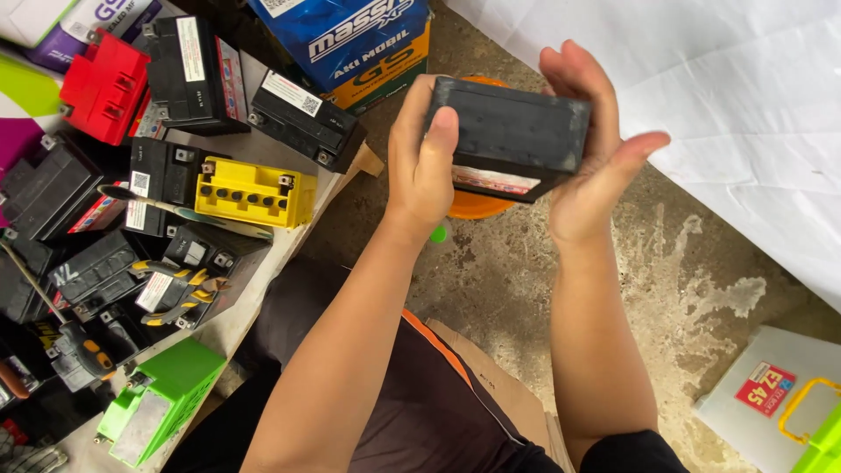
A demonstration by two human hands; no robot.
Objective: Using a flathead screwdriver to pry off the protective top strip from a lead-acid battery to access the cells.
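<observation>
Head view: both hands hold one black battery [512,131] in the air above the concrete floor [543,289]. Left hand [425,162] grips the battery's left end, thumb laid on its dark upper face. Right hand [596,149] cups the right end, palm against the side, fingers extended upward. Both grips are closed on the battery case. A label strip shows along the lower edge of the battery. An orange round object [473,206] lies on the floor directly beneath, mostly hidden.

To the left, a low bench [289,236] carries many small batteries: a yellow one [254,193], a red one [105,88], a green one [158,398], and several black ones. Pliers with yellow handles [180,293] rest on the black units. A blue and orange carton [355,44] stands behind, closed; contents not visible. A grey case with a yellow handle [775,403] sits at lower right, lid shut.
</observation>
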